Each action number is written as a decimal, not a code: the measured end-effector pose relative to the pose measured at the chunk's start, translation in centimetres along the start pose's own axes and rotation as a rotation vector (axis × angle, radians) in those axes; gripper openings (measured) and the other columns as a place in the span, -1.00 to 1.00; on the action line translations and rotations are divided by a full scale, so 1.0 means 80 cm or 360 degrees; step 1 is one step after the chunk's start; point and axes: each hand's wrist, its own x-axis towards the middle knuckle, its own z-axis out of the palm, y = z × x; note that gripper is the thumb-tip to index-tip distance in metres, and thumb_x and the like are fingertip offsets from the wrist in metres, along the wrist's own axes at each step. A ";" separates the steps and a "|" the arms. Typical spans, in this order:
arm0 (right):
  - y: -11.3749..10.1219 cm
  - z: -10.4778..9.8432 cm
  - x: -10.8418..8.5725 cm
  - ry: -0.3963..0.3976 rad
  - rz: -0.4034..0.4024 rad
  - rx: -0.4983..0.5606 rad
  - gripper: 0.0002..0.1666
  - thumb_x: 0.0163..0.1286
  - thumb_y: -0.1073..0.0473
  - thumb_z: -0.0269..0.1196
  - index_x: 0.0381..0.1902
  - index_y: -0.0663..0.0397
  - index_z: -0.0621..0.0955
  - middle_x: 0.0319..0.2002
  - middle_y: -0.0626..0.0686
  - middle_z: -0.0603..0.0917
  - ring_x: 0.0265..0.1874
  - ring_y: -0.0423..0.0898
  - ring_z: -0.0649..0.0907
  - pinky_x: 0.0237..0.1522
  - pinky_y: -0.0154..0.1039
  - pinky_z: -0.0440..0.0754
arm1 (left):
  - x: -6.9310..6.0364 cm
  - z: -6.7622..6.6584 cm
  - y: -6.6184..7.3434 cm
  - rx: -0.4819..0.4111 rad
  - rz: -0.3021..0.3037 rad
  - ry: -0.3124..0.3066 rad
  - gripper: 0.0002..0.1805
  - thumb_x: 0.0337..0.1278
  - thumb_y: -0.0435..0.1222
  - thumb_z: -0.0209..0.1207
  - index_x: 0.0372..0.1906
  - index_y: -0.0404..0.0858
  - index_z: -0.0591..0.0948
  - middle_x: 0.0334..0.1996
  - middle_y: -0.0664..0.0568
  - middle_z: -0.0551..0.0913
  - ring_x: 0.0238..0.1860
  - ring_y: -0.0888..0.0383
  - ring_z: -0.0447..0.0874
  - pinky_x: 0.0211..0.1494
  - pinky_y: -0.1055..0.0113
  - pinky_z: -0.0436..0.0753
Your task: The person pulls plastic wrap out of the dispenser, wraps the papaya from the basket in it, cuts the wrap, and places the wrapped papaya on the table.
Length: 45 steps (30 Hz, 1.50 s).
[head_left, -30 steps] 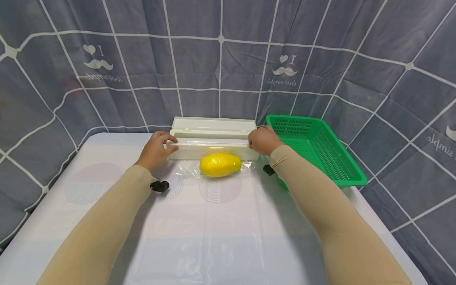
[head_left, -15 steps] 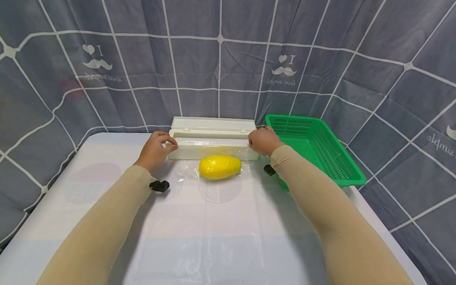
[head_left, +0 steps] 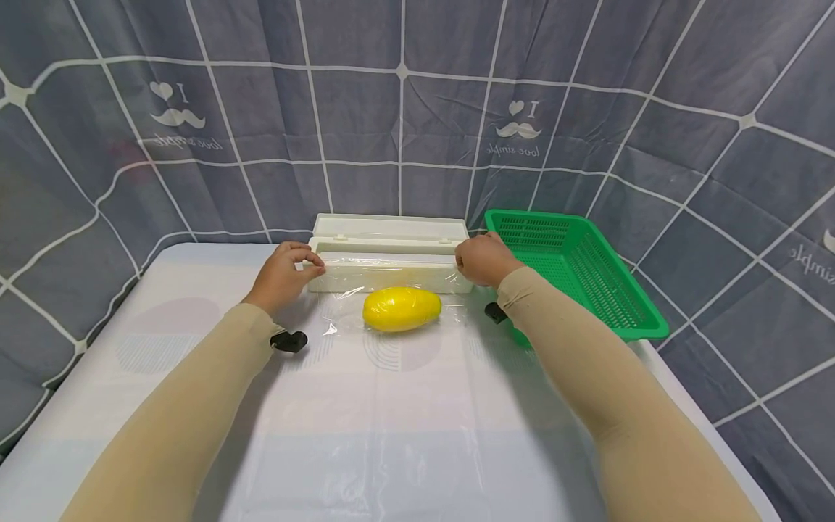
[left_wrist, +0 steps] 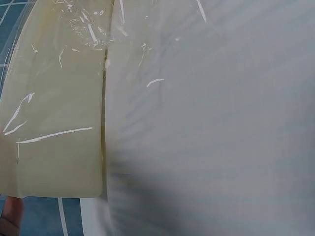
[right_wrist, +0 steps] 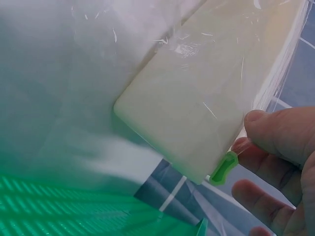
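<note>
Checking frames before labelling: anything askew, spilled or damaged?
No spill or damage visible. Curtain lettering reads mirrored. The green basket seems to overhang the table at right. Clear film looks crinkled left of the yellow fruit.

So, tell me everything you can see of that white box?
The white box is long and narrow, apparently plastic, with a small green piece at its right end. It lies crosswise on the table, its lid open toward the curtain, clear film over its front. The left hand and right hand are at its ends.

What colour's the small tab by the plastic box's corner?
The small tab is green, clearest in right wrist view.
</note>
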 end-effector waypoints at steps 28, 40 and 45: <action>-0.007 -0.011 -0.030 0.0004 -0.0081 0.0048 -0.51 0.61 0.24 0.10 -0.59 -0.11 0.30 -0.65 -0.09 0.17 -0.54 -0.09 0.26 0.17 0.08 0.30 | -0.020 -0.012 0.009 -0.0005 0.0041 -0.0052 -0.79 0.42 -0.17 0.31 -0.08 -0.24 0.73 0.37 -0.16 0.49 0.41 -0.19 0.43 0.36 -0.12 0.41; -0.005 -0.008 -0.045 0.0029 -0.0087 0.0122 -0.63 0.57 0.26 0.13 -0.53 -0.07 0.48 -0.62 -0.09 0.36 -0.54 -0.10 0.39 0.25 0.08 0.34 | -0.031 -0.017 0.011 -0.0151 0.0007 -0.0116 -0.78 0.44 -0.15 0.31 -0.03 -0.21 0.70 0.08 -0.14 0.72 0.14 -0.10 0.65 0.12 0.11 0.55; -0.008 -0.006 -0.053 0.0040 -0.0081 0.0145 -0.71 0.55 0.26 0.14 -0.42 -0.07 0.63 -0.51 -0.09 0.63 -0.45 -0.09 0.56 0.42 0.17 0.33 | -0.038 -0.026 0.009 -0.0288 -0.0020 -0.0302 -0.71 0.50 -0.12 0.25 0.11 -0.21 0.66 0.12 -0.11 0.71 0.15 -0.01 0.64 0.21 0.13 0.59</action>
